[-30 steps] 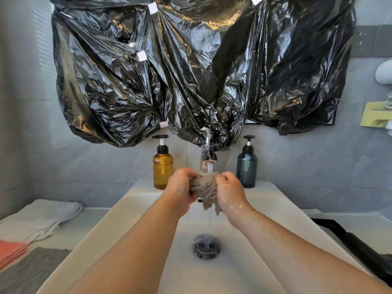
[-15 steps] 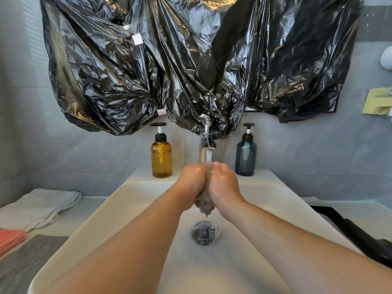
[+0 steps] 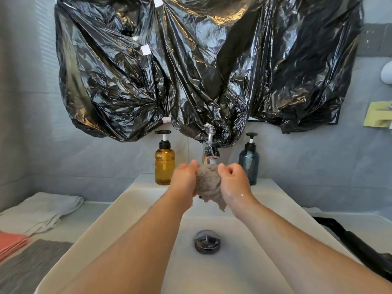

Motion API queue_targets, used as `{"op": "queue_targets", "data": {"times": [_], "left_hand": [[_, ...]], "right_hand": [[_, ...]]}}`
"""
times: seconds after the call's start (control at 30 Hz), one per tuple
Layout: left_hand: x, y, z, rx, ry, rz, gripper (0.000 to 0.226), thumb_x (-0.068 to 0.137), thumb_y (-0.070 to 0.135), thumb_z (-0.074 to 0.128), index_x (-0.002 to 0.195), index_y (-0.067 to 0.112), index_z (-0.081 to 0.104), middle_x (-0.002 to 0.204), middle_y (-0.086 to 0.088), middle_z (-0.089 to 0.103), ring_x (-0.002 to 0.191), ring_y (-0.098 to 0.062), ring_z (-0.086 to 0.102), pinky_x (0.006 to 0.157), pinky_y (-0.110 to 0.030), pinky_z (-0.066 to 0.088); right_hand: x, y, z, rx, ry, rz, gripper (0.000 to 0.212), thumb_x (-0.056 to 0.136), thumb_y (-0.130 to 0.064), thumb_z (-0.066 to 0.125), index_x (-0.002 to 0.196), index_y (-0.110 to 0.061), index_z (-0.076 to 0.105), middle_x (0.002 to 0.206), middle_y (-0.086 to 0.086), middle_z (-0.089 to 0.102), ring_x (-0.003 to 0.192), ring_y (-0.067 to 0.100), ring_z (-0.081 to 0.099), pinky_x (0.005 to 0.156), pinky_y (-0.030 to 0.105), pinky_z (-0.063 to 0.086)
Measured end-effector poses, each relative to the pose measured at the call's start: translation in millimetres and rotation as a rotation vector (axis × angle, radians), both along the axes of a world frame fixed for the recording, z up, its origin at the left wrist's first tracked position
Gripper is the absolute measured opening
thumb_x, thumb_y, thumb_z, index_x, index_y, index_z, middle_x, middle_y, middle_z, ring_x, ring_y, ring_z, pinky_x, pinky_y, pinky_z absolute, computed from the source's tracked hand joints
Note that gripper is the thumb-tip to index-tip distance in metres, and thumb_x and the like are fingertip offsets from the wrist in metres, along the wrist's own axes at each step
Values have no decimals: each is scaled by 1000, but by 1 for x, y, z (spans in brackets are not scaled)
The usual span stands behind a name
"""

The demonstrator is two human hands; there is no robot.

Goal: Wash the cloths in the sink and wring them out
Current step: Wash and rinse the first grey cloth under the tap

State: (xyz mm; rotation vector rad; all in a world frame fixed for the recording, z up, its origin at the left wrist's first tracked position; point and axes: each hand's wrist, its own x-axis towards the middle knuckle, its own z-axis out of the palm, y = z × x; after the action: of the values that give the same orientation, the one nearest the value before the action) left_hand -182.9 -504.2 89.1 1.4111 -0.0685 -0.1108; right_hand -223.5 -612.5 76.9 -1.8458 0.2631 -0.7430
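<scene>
At the left, a white towel [image 3: 40, 211], pink cloths [image 3: 10, 242] and a grey mat [image 3: 27, 264] lie beside the sink [image 3: 101, 225]. Past the amber bottle [image 3: 164, 164], the left hand [image 3: 184, 179] and right hand [image 3: 234, 181] each curl their fingers round a side of the bunched cloth [image 3: 206, 184], which is held just under the tap [image 3: 209, 153] and above the drain [image 3: 207, 241]. A blue bottle [image 3: 249, 164] stands to the right, and black plastic [image 3: 191, 71] hangs behind, down to the tap's top.

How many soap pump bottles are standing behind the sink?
2. The amber bottle stands left of the faucet, the dark blue bottle right of it, both on the sink's back ledge. The cloth hides a bit of ledge, so a small one could be hidden.
</scene>
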Motion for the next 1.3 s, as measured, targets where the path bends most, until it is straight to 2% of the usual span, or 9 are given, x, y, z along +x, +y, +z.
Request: {"op": "queue_targets", "data": {"times": [0.17,0.33,0.43,0.6,0.73,0.97,1.03,1.13,1.3], "left_hand": [[2,-1,-8,-104,-132,137,33,106,34,45,83,11,54,78,-8,55,78,-24,58,77,-41,51],[-12,-10,-8,37,-178,-143,30,106,13,40,85,11,61,73,-4,61,70,-18,58,63,-27,49],[-17,-12,-7,187,-211,-263,30,100,4,40,91,9,68,81,-11,67,79,-26,66,68,-30,51],[-21,-7,-2,400,-180,-296,32,105,34,39,99,20,68,96,-12,72,90,-26,68,76,-33,53],[-11,3,-1,510,-240,-310,25,97,38,62,105,15,65,103,-8,68,97,-24,63,84,-35,52],[2,6,-1,285,-387,60,16,95,21,64,84,12,57,78,-5,55,73,-17,52,62,-29,41],[3,6,-1,258,-399,117,14,95,18,63,91,5,60,80,-8,56,75,-19,53,66,-33,44],[8,6,0,111,-340,142,14,94,18,63,87,7,59,86,-14,59,83,-26,57,83,-48,54],[10,2,0,-242,-70,-3,10,101,17,56,97,7,57,103,-17,68,100,-34,66,94,-55,54]], "right_hand": [[-3,31,-20,14,21,193,28,107,-39,36,99,-21,55,98,5,62,96,23,61,88,44,54],[-2,24,-19,-18,56,85,36,109,-35,25,115,-19,57,101,-2,63,100,19,61,92,40,51],[6,7,-13,-36,90,68,39,108,-33,27,105,-15,61,96,0,65,94,21,63,82,37,51],[9,-13,-10,-174,110,16,35,108,-38,33,88,-16,51,87,0,56,76,11,50,61,30,36],[8,-21,-1,-204,87,-25,34,105,-42,41,90,-14,52,84,-2,53,77,16,51,57,28,33],[0,-24,10,-271,26,48,38,93,-48,64,79,-17,47,75,-1,50,68,17,47,57,32,34],[-3,-25,14,-290,97,151,36,90,-49,68,83,-17,53,77,-2,57,70,15,53,61,31,40],[-3,-26,12,-204,269,399,40,81,-52,77,104,-21,67,94,-2,76,90,17,71,87,40,57],[-3,-18,-4,183,413,648,51,85,-50,73,128,-25,61,114,7,75,111,31,68,100,55,51]]}}
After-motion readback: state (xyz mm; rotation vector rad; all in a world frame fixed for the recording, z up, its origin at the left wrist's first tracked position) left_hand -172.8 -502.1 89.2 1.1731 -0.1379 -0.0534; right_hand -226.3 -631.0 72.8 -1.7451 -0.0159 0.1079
